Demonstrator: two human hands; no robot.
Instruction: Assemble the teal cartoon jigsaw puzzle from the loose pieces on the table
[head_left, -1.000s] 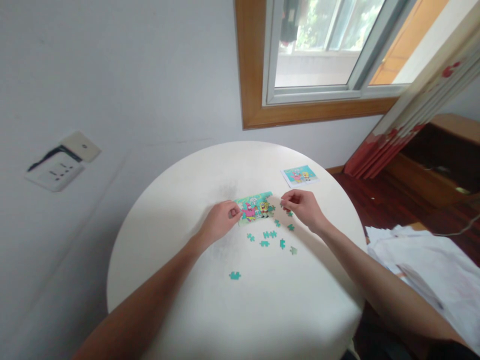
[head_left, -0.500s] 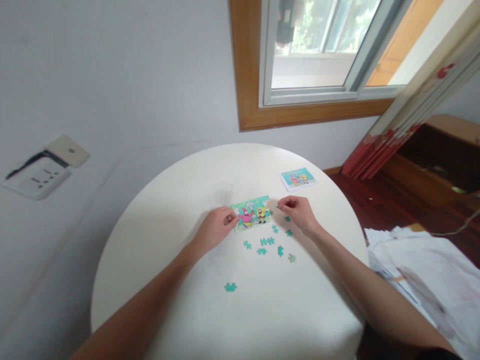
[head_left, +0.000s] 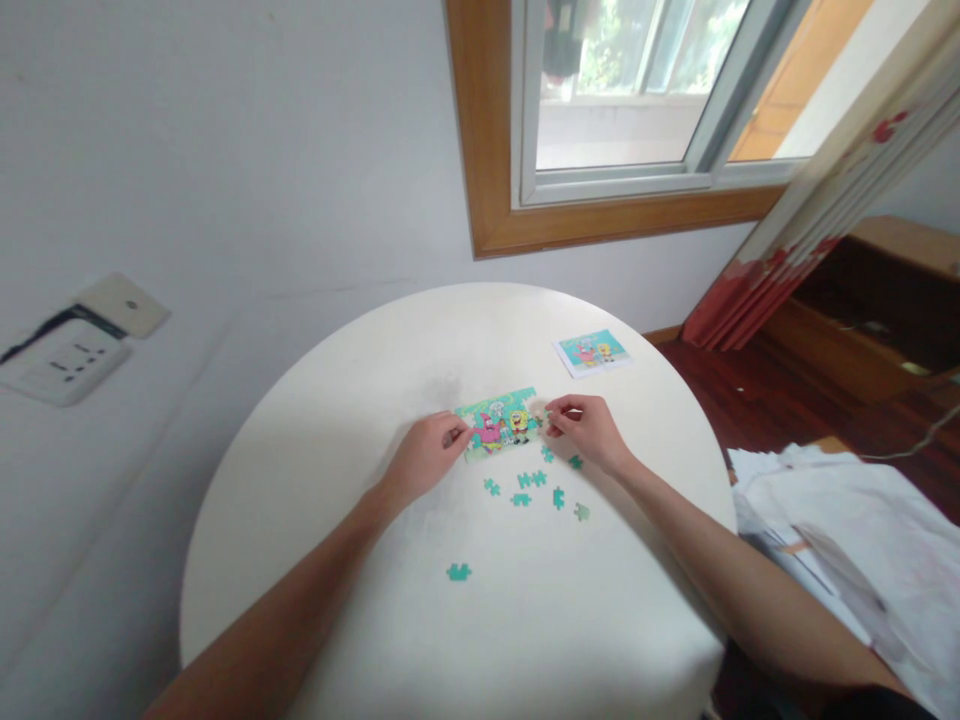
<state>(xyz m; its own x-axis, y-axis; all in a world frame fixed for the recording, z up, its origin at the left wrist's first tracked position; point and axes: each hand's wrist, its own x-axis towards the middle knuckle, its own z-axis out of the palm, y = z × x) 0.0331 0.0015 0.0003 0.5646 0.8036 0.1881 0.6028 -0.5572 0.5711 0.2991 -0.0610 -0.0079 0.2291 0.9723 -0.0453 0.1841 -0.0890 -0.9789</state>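
Observation:
A partly joined jigsaw puzzle (head_left: 501, 425) with a pink starfish and a yellow sponge cartoon figure lies flat mid-table. At its left edge, my left hand (head_left: 429, 450) is closed, thumb and fingertips gripping the border. My right hand (head_left: 589, 428) pinches a small puzzle piece (head_left: 549, 416) close to the puzzle's right edge; the fingers mostly hide it. Several loose green pieces are scattered below, among them one piece (head_left: 559, 498) and a paler one (head_left: 582, 512). Another green piece (head_left: 459, 572) lies apart, nearer to me.
A picture card (head_left: 592, 352) with the same cartoon lies at the back right of the round white table (head_left: 360, 620). Wall and window (head_left: 622, 190) stand behind. A wall socket (head_left: 67, 360) is on the left; papers (head_left: 847, 540) are piled at the right.
My right hand has moved slightly left with the piece, up to the puzzle's right edge. My left hand stays at the left edge. The view has shifted a little.

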